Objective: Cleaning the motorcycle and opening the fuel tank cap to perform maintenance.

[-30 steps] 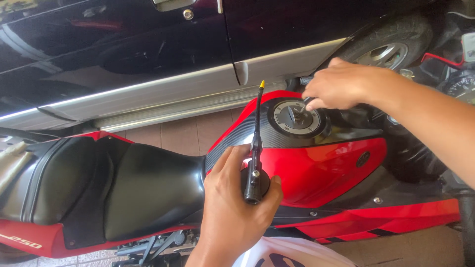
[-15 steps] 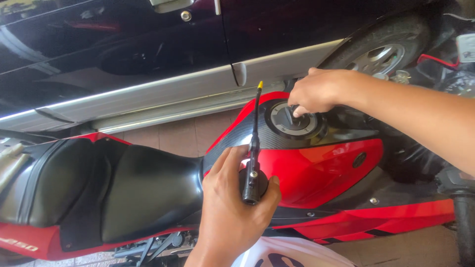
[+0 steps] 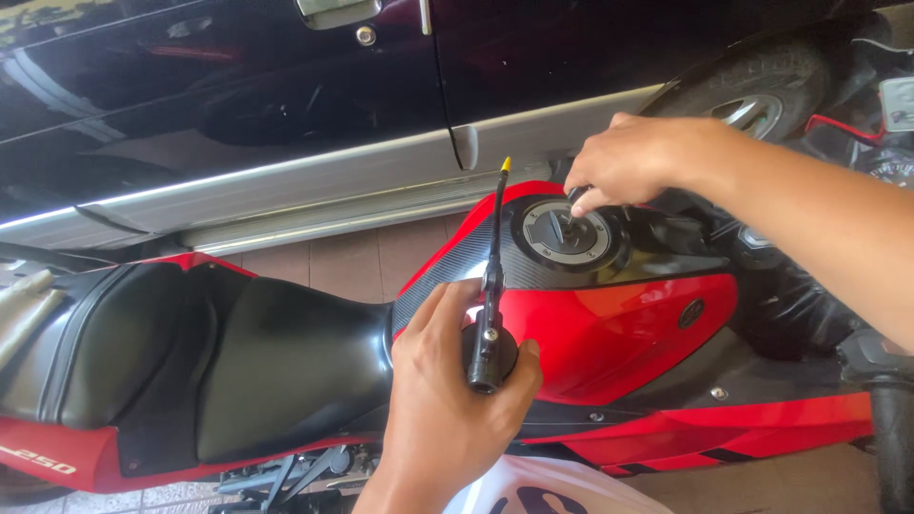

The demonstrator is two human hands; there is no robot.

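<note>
We find our left hand [image 3: 447, 400] closed around a black yellow-tipped nozzle tool [image 3: 490, 305] beside the red motorcycle fuel tank [image 3: 619, 324]. Our right hand [image 3: 633, 162] pinches a key at the round metal filler cap [image 3: 562, 231].

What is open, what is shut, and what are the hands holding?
Fuel cap: shut, flat on the tank.
Car door: shut.
Left hand: gripping a black tool, its long nozzle pointing up.
Right hand: fingertips on something small and dark at the fuel cap.
</note>
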